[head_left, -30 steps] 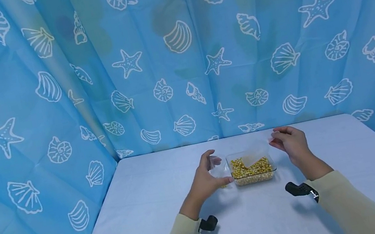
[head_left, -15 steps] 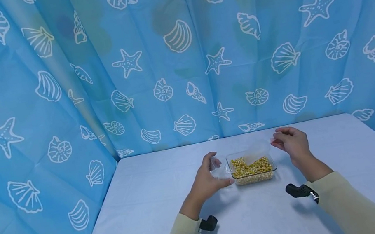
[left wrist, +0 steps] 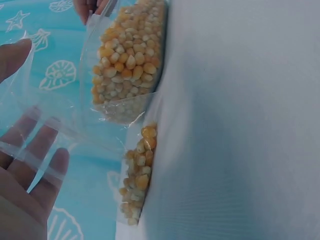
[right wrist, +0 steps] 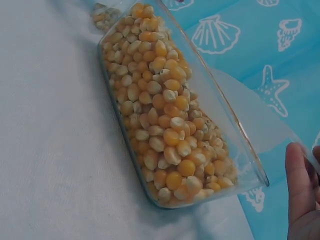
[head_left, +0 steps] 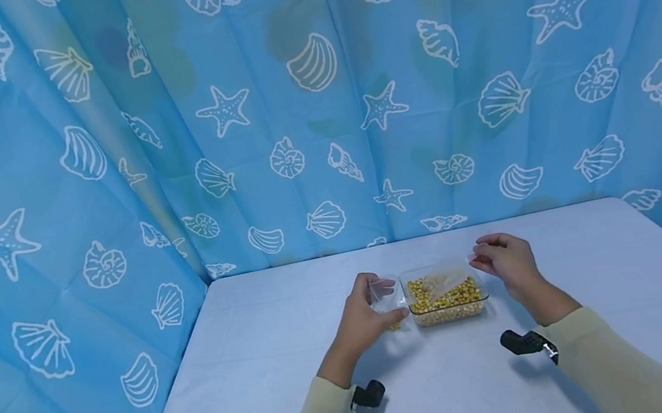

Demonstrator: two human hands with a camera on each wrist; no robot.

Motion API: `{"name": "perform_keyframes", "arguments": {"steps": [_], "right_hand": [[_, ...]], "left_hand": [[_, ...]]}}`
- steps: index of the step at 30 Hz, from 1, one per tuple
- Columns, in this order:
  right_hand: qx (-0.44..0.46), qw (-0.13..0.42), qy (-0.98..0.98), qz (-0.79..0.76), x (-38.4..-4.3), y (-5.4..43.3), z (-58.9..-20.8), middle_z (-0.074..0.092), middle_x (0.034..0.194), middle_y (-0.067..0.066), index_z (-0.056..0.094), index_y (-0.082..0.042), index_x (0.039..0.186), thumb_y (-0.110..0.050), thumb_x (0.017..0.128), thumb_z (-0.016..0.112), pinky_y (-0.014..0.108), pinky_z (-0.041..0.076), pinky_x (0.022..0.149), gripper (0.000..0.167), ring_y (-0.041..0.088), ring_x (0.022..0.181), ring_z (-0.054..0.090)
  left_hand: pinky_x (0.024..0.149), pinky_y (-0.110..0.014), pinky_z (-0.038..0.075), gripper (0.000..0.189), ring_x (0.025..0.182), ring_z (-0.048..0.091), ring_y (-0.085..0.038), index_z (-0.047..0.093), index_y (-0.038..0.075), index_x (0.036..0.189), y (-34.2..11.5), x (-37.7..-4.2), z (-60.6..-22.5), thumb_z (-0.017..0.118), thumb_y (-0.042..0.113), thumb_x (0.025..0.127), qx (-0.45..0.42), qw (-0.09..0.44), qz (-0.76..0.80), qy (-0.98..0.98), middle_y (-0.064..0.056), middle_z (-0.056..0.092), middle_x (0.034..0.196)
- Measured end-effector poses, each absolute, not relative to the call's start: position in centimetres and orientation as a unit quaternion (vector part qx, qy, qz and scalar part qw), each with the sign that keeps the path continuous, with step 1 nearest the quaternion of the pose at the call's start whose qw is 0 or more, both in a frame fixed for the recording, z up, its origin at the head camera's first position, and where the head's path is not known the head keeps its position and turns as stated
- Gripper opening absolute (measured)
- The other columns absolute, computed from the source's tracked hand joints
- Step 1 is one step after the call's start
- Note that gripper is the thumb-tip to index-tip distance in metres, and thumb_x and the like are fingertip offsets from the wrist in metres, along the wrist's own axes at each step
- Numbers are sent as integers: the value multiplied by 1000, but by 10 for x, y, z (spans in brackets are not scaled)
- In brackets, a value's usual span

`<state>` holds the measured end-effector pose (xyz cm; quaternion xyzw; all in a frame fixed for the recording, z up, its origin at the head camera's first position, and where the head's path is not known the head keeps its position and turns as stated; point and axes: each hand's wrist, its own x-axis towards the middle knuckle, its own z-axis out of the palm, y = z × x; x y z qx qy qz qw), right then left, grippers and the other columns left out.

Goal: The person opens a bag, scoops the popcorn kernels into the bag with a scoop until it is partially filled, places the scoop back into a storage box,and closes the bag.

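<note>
My left hand (head_left: 360, 319) curves round a clear plastic bag (head_left: 388, 291), thumb and fingers spread apart at its upper part. In the left wrist view, several corn kernels (left wrist: 140, 175) lie in the bottom of the bag, and the fingers show through the plastic. Just right of the bag stands a rectangular glass container, its rim (right wrist: 232, 112) clear, filled with yellow and whitish corn kernels (right wrist: 170, 125). My right hand (head_left: 510, 267) pinches the end of a translucent white scoop-like piece (head_left: 446, 281) at the container's back right. Its broad part overlaps the kernels in the head view.
A white-covered table (head_left: 457, 391) carries the bag and container. Blue curtains (head_left: 265, 137) with white shell and starfish prints hang behind the table and at its sides. Each wrist wears a black camera, one on the left (head_left: 369, 394), one on the right (head_left: 519, 341).
The translucent piece rose toward the container's back, then came down over the kernels again. My right hand has shifted left and slightly down. My left hand stays round the bag.
</note>
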<state>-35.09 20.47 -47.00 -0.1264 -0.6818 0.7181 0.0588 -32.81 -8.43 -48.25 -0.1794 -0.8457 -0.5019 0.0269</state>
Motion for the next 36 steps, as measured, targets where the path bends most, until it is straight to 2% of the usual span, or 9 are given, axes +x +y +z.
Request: {"name": "perform_keyframes", "arguments": {"steps": [5, 13, 19, 27, 33, 36], "right_hand": [[-129, 28, -683, 719, -351, 208, -472, 53, 113, 15, 47, 3, 130, -14, 100, 53, 29, 53, 83, 35, 14, 88, 64], [-109, -25, -674, 730, -347, 212, -476, 56, 108, 16, 37, 11, 138, -10, 101, 50, 31, 52, 86, 44, 12, 84, 65], [-71, -32, -681, 728, -347, 206, -473, 58, 104, 16, 37, 16, 135, -7, 101, 50, 30, 53, 84, 43, 13, 84, 67], [-104, -50, -648, 753, -349, 206, -473, 59, 101, 13, 39, 13, 135, -6, 100, 52, 28, 54, 81, 42, 14, 83, 66], [-145, -48, -615, 774, -349, 208, -473, 59, 105, 11, 37, 9, 141, -6, 100, 52, 28, 52, 84, 47, 13, 85, 67], [-158, -51, -590, 790, -348, 210, -473, 58, 109, 12, 32, 6, 147, -7, 100, 52, 28, 52, 86, 52, 12, 87, 67]], "left_hand": [[105, -43, 37, 59, 118, 53, -14, 45, 24, 117, -85, -326, -479, 85, 32, 75, -183, 43, -508, -841, 18, 61, 119], [107, -48, 34, 57, 125, 50, -18, 45, 20, 114, -86, -324, -478, 84, 35, 76, -180, 46, -525, -831, 11, 62, 124], [106, -45, 35, 61, 126, 48, -15, 42, 21, 116, -85, -326, -481, 86, 34, 75, -172, 37, -529, -830, 17, 60, 124], [102, -46, 40, 72, 116, 55, -10, 43, 25, 136, -84, -326, -482, 84, 30, 77, -176, 30, -530, -829, 19, 63, 118], [108, -46, 33, 59, 131, 44, -18, 47, 21, 126, -84, -325, -481, 81, 32, 80, -169, 50, -530, -830, 10, 60, 129], [110, -47, 30, 58, 133, 42, -20, 46, 21, 122, -84, -325, -481, 82, 31, 79, -165, 57, -538, -825, 7, 59, 131]]}}
